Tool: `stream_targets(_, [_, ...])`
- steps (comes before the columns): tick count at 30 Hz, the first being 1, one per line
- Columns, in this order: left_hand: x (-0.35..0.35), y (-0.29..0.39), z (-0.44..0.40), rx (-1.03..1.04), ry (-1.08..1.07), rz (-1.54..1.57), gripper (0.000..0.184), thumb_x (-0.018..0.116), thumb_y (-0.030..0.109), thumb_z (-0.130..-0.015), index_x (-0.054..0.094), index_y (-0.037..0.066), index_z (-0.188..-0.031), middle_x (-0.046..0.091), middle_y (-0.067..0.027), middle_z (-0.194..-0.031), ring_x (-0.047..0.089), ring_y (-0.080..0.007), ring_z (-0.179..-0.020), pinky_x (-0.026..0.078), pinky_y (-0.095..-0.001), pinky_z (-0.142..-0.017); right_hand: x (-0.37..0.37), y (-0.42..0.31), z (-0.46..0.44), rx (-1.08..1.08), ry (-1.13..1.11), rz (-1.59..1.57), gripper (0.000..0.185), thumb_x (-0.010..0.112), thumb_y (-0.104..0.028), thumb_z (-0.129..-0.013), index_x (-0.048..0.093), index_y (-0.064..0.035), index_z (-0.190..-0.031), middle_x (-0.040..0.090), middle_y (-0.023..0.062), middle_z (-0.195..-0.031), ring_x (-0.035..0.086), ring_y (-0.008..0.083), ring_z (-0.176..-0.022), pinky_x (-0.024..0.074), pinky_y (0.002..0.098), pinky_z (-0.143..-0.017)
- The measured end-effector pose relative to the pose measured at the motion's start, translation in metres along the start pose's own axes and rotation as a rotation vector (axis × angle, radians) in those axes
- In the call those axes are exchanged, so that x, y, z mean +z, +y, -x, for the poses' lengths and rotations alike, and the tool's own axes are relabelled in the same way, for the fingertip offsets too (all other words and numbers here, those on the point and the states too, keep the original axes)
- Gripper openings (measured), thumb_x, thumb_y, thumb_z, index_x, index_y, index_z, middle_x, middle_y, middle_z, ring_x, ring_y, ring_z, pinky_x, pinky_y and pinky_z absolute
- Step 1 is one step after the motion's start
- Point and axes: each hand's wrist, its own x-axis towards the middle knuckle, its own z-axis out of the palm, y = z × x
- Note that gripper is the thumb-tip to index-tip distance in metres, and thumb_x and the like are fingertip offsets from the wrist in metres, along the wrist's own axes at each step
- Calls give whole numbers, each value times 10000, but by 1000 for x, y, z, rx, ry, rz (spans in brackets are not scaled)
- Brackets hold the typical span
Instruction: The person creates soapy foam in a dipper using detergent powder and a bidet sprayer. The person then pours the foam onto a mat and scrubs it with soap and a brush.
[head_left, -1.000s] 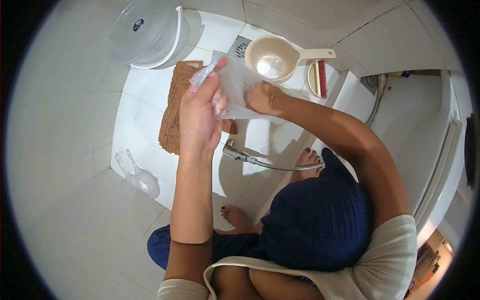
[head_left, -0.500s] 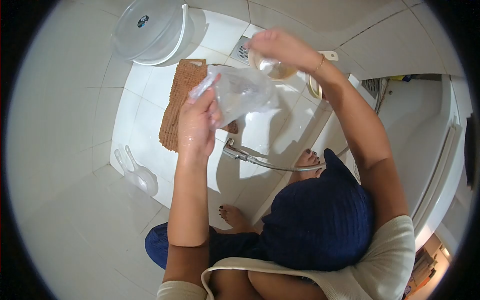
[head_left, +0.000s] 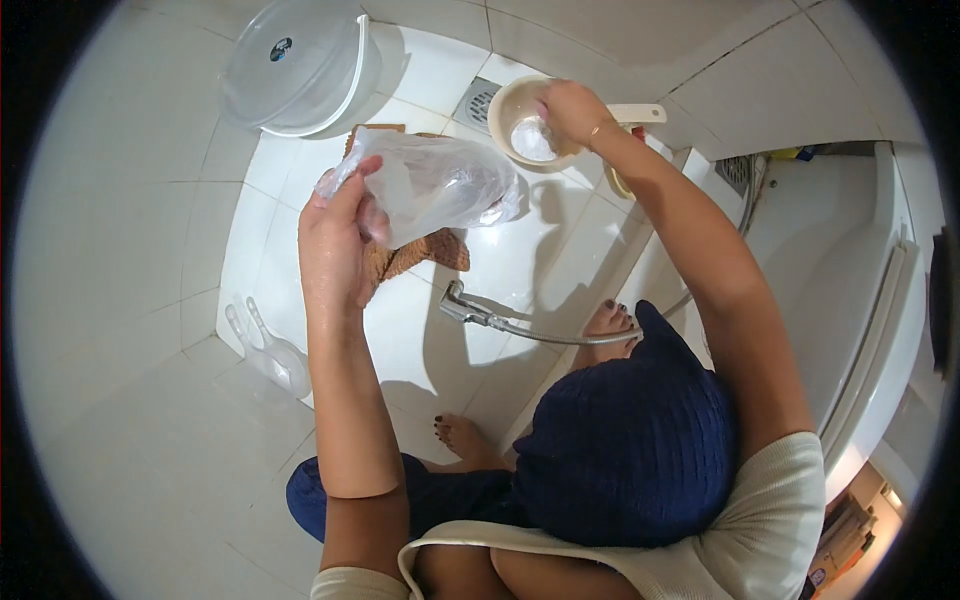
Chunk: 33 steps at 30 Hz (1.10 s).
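Observation:
My left hand (head_left: 340, 225) grips the gathered edge of a translucent plastic bag (head_left: 430, 185), thumb over it, with the bag stretching to the right. My right hand (head_left: 573, 112) is closed, fingers bent down over the right side of a cream dipper (head_left: 507, 100). What those fingers hold, if anything, is hidden. A bright white patch (head_left: 533, 138) shows inside the dipper; whether it is powder or foam I cannot tell. Below the bag, a brown textured mat (head_left: 435, 250) lies on the tiles, partly covered by it.
A lidded clear bucket (head_left: 300, 70) stands at the upper left. Near the dipper is a floor drain (head_left: 478, 104). A bidet sprayer (head_left: 470, 305) with a metal hose lies on the floor, and white scoops (head_left: 270, 355) rest by the left wall. My feet are below.
My right hand has lowered to the dipper, where the white patch now shows. My left hand has moved left with the plastic bag, which now hangs more to the left over the mat.

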Motion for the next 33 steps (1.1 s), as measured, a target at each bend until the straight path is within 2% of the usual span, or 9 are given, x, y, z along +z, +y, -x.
stream_targets(3, [3,7,7,-20,31,-273,284,419,171,-937,575,-30,-1065,464,6,-652,494,-98,-535,392,-213,-496,12,10,2,-42,-172,-155,130,527,-66,-769,597,-59,-878,575,163,-886,569,326,-880,463,407,-770])
stream_targets(6, [8,13,12,37,37,-562,281,401,158,-938,582,-29,-1045,526,-38,-695,576,-135,-555,460,-237,-510,0,-1,-5,27,111,-81,212,590,-80,-735,618,-72,-945,573,151,-982,554,316,-947,457,393,-811])
stream_targets(9, [13,20,13,100,85,-746,289,384,142,-936,560,-40,-1075,551,-76,-717,612,-171,-561,498,-258,-523,2,-7,-2,113,-208,-40,398,684,-117,-667,610,-83,-1057,539,146,-1089,511,302,-1041,439,379,-850])
stream_targets(11, [16,21,11,120,90,-657,292,375,134,-936,545,-36,-1102,554,-80,-728,619,-175,-576,501,-257,-531,17,3,12,-353,31,-116,654,721,-184,-664,486,-171,-1275,546,141,-1074,533,294,-972,438,357,-851])
stream_targets(14, [15,26,8,143,77,-449,306,369,131,-934,513,-25,-1155,561,-84,-748,633,-183,-617,504,-258,-555,19,-32,34,-428,6,-501,824,723,-200,-686,302,-178,-1394,544,132,-1033,536,266,-924,441,335,-813])
stream_targets(23, [-23,32,-1,126,-33,-9,329,446,129,-895,479,-5,-1193,588,-115,-939,621,-212,-840,478,-293,-731,-13,-102,37,-118,48,-667,194,613,-162,-831,537,-18,-938,594,92,-771,583,170,-691,471,279,-625])
stream_targets(27, [-11,7,-2,396,-53,-341,468,584,125,-821,424,-2,-1242,550,-118,-1017,557,-270,-995,456,-341,-809,-58,-113,22,80,-208,-1478,197,622,-151,-842,545,-5,-950,612,55,-870,592,119,-739,499,214,-653])
stream_targets(30, [11,-28,-14,765,46,-828,584,675,144,-752,406,-3,-1249,531,-112,-962,562,-276,-888,454,-348,-755,-79,-137,21,-43,-293,-1583,237,623,-169,-847,550,-3,-1000,604,57,-895,590,110,-760,505,214,-678])
stream_targets(33, [17,-27,-43,724,68,-631,394,684,176,-765,550,-1,-1091,569,-90,-855,554,-188,-745,436,-308,-652,-90,-130,18,-195,-193,-1408,348,651,-216,-829,548,-22,-1099,588,47,-968,550,108,-901,451,236,-788])
